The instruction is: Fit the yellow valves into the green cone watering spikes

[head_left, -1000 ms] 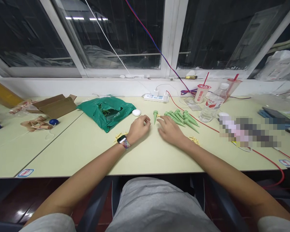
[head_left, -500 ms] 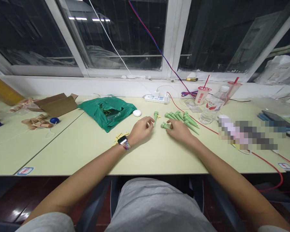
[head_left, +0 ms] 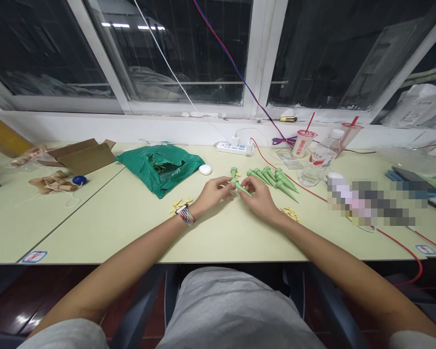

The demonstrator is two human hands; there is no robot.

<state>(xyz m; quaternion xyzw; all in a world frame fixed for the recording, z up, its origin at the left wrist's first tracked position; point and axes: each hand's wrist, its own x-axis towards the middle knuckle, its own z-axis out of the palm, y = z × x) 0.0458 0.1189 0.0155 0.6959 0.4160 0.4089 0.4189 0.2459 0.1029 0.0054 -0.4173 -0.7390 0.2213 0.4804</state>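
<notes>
Grey shorts (head_left: 236, 310), striped-band wristwatch (head_left: 183, 212)

Green plastic cone spike (head_left: 241, 188), held near-horizontal, tip pointing right

spikes (head_left: 272, 176) green | bag (head_left: 159, 167) green | table (head_left: 105, 218) pale yellow | box (head_left: 80, 156) brown | cable (head_left: 349, 209) red | watchband (head_left: 187, 216) multicoloured

Bag (head_left: 160, 167) left of hands, spike pile (head_left: 276, 177) right, power strip (head_left: 235, 148) behind, on table (head_left: 131, 223)
</notes>
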